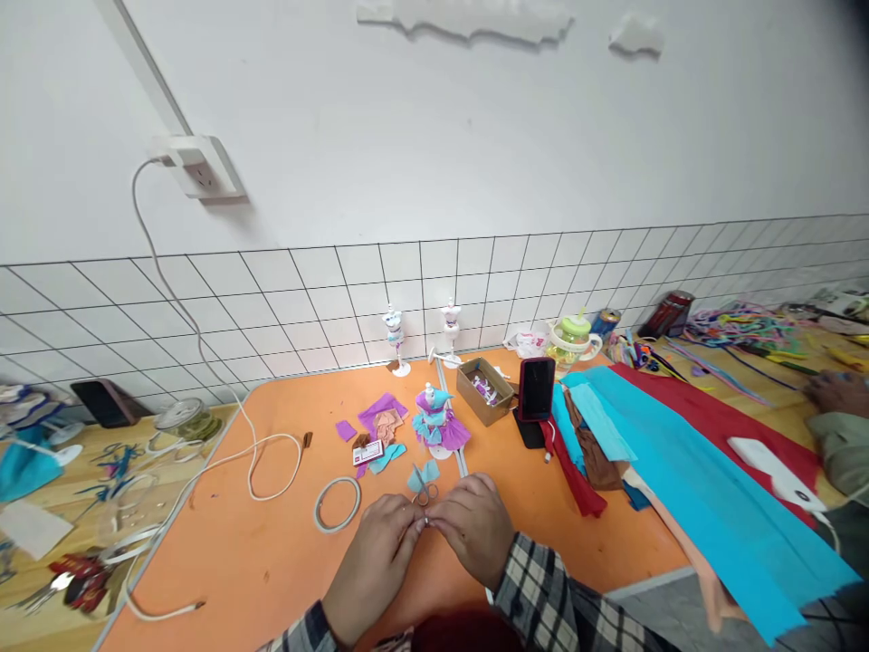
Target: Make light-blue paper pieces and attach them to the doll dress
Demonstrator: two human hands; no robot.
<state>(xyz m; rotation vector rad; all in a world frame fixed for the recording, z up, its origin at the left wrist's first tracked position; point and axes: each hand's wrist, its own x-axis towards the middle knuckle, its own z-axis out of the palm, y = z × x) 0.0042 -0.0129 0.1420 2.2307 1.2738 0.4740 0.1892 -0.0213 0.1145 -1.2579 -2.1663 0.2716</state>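
Observation:
My left hand [386, 541] and my right hand [476, 527] meet over the orange table, fingertips pinched together. A tiny pale bit shows between them, too small to name. Just beyond the fingers lie small scissors [424, 493], beside a light blue crepe paper scrap [429, 470]. Farther back stands a miniature dress form [438, 424] in a blue and purple paper dress. To its left are purple [381, 410], peach and blue paper scraps with a small white box [367, 453] among them. A roll of white tape [338, 504] lies left of my hands.
Two more dress forms [395, 339] stand by the tiled wall. At the back right are a cardboard box [484, 391], a phone on a stand [536, 389] and a green-lidded jug [572, 340]. Blue crepe paper [706, 480] covers the right side. A white cable [253, 453] crosses the left.

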